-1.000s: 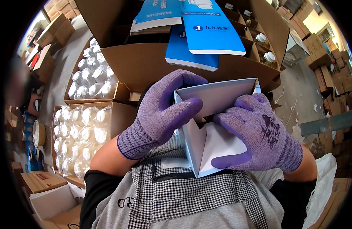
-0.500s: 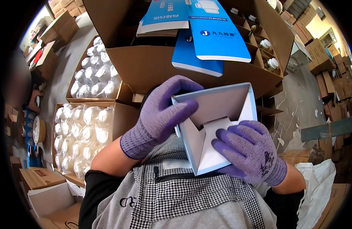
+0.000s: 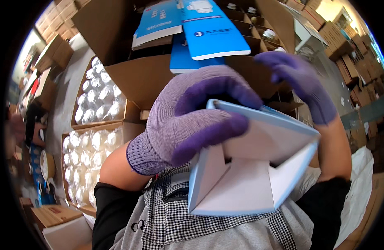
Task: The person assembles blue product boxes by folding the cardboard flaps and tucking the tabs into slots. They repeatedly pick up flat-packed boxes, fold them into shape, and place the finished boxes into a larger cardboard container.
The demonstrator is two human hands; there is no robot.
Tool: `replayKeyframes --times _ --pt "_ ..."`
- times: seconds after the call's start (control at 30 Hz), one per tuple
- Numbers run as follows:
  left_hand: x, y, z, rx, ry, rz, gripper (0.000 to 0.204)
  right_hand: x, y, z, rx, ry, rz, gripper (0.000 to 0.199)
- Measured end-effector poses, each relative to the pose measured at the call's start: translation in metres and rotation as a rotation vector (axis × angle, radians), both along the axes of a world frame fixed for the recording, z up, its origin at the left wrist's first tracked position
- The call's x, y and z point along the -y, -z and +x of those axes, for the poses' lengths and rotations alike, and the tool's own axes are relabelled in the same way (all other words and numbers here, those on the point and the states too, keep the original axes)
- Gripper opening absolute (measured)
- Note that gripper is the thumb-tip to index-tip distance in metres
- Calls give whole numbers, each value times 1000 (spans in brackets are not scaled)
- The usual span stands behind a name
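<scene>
My left hand (image 3: 196, 118), in a purple-grey knit glove, grips the upper left wall of a light blue paperboard box (image 3: 231, 187). Its thumb lies inside the wall and its fingers curl over the outside. The box is tilted, its mouth facing me, with bare white panels inside. Beyond it, my gloved right hand (image 3: 298, 77) is off the box and held by the near right edge of a large brown carton (image 3: 135, 81). Its fingers reach out leftward, apart from the thumb and somewhat blurred, with nothing visible in them. A white-capped bottle (image 3: 269, 34) stands in the carton's dividers just beyond.
Flat blue printed box blanks (image 3: 217, 35) lie across the big carton. To the left, two open cartons hold several plastic-wrapped round items (image 3: 90, 146). A white sack (image 3: 358, 179) sits at lower right, and stacked cartons (image 3: 358, 54) line the right side.
My right hand has left the box and moved up and away toward the carton's right side. The box, still in my left hand, has come nearer and tilted.
</scene>
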State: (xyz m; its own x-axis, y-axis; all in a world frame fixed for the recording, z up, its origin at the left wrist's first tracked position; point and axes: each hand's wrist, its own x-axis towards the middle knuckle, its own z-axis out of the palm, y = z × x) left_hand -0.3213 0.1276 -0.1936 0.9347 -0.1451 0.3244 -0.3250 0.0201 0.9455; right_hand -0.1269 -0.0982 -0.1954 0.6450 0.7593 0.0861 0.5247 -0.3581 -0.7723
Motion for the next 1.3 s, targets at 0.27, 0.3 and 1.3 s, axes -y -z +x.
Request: replayKeyframes --times 0.27,0.3,1.3 --pt "29 4 9 432 187 232 56 -50 108 20 -80 -349 -503 40" --pt "31 6 11 455 212 193 61 -44 95 19 -179 -323 -510 41" --pt "18 187 38 -464 53 -49 51 407 79 89 286 1011 -880 59"
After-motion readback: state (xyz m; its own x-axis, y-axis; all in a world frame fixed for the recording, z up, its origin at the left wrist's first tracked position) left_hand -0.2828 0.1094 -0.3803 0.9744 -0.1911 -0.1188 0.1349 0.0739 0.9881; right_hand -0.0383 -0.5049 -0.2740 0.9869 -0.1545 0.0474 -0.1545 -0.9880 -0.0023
